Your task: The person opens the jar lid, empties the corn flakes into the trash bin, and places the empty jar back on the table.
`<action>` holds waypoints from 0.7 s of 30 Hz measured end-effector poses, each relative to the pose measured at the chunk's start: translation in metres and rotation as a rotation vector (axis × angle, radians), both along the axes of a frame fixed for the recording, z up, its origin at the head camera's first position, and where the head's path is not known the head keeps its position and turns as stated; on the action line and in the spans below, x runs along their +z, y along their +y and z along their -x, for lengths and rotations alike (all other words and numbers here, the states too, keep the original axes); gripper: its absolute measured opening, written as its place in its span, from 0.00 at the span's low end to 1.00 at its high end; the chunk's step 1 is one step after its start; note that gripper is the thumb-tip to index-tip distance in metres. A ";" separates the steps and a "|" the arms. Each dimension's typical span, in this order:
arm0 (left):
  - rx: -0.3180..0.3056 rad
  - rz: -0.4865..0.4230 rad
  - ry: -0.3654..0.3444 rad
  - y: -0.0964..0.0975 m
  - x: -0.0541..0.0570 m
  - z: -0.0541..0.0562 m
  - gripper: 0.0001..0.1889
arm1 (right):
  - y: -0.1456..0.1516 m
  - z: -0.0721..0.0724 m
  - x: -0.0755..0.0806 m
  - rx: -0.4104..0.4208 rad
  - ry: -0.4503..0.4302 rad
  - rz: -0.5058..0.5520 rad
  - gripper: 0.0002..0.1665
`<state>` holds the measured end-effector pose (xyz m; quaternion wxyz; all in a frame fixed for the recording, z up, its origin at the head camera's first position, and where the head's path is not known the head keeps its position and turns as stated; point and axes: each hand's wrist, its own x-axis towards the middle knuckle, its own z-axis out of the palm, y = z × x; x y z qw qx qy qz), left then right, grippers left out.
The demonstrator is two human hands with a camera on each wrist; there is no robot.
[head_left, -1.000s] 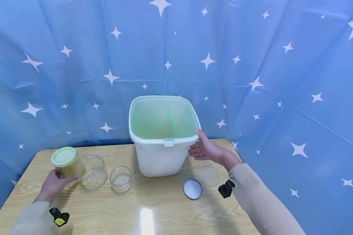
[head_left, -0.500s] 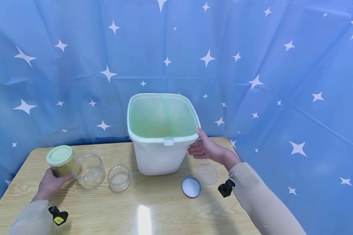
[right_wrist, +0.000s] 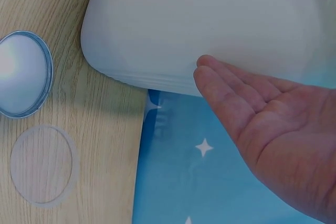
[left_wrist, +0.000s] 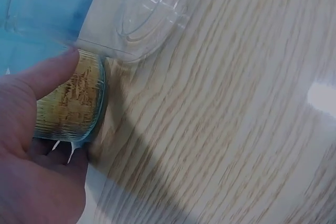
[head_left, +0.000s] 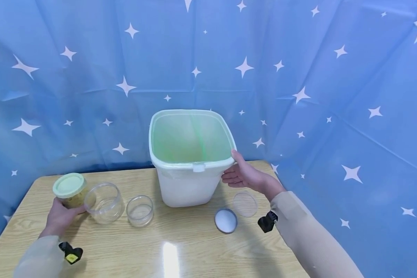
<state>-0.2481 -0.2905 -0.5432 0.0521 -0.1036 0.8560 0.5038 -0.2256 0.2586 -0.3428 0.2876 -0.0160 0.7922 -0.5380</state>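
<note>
In the head view, my left hand [head_left: 60, 216] grips a round jar [head_left: 75, 199] with a pale green lid [head_left: 69, 185], standing at the table's far left. Through its ribbed clear wall, seen close in the left wrist view, yellowish-brown contents [left_wrist: 79, 90] show. Right beside this jar stands a wide clear jar [head_left: 105, 208] without a lid. My right hand [head_left: 248, 175] is at the right side of a large white bin [head_left: 189, 185]. Its thumb rests at the bin's pale green rim, while the straight fingers [right_wrist: 226, 85] lie against the side wall in the right wrist view.
A smaller clear jar [head_left: 140, 216] stands between the wide jar and the bin. Right of the bin lie a grey-rimmed white lid [head_left: 226, 221] and a clear disc [head_left: 244, 204]. A blue star-patterned curtain [head_left: 194, 50] hangs behind the wooden table [head_left: 125, 251].
The head view has shifted slightly, so the table things sit a little further left in it. Both hands keep their places on the jar and the bin.
</note>
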 end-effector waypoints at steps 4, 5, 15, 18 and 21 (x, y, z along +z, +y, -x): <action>0.067 0.039 -0.025 0.004 0.004 -0.003 0.55 | -0.002 0.000 0.000 0.002 0.000 0.006 0.62; 0.083 0.052 -0.035 0.004 0.005 -0.004 0.56 | -0.002 0.000 0.000 0.000 -0.002 0.006 0.61; 0.105 0.069 -0.038 -0.002 0.003 -0.014 0.58 | -0.004 0.001 -0.001 0.004 0.001 0.003 0.61; 0.093 0.094 -0.012 -0.005 0.001 -0.019 0.59 | -0.003 0.001 -0.001 0.009 0.003 -0.004 0.61; 0.097 0.124 0.008 -0.009 0.000 -0.024 0.60 | 0.000 0.000 -0.001 0.008 0.002 -0.006 0.62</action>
